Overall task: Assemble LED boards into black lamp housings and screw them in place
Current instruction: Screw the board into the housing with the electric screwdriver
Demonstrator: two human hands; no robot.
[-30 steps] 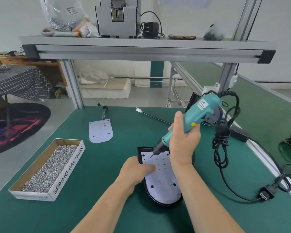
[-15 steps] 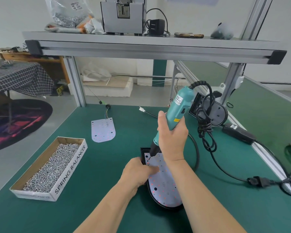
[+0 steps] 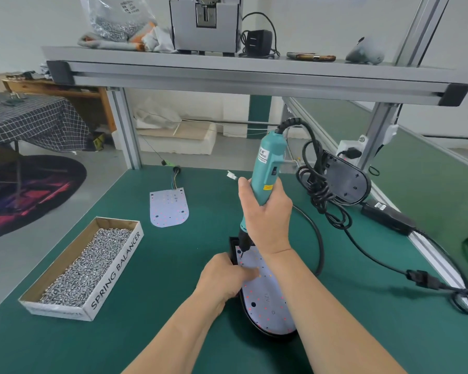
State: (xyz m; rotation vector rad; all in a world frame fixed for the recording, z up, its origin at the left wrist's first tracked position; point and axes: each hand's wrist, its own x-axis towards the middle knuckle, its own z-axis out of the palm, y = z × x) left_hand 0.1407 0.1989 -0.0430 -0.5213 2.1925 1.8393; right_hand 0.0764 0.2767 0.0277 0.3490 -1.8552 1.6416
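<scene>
The right hand [image 3: 265, 211] has its grip closed round the barrel of the teal electric screwdriver [image 3: 268, 163], held nearly upright with the bit down at the far left corner of the LED board [image 3: 265, 300]. That board sits in the black lamp housing [image 3: 233, 245], which lies near the middle of the surface's [image 3: 173, 265] near edge. The left hand [image 3: 224, 279] steadies it, thumb laid on the board, fingers curled at the housing's left rim. I'd reckon the board is thin, light and stiff, apt to shift in the shell until screwed, and the LEDs fragile, so press on bare panel. The housing looks smooth and may slide; its rim is the best hold.
</scene>
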